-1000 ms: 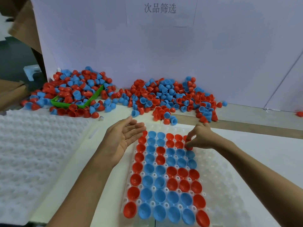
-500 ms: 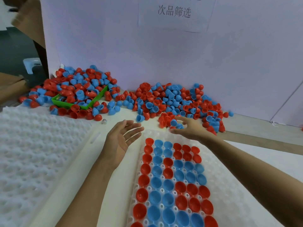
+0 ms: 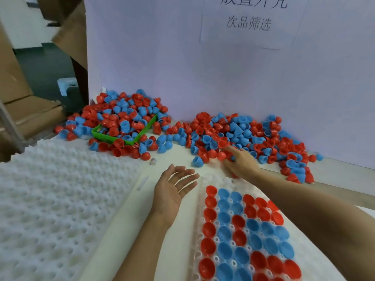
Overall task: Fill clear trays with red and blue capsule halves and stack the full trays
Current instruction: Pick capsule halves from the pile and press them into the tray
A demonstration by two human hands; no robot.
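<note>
On the left lies a stack of bare white trays. The left hand hovers, fingers loose and holding nothing. The clear tray is partly filled; its right side is hidden. At the far pile, the right hand seems to clutch red halves.
</note>
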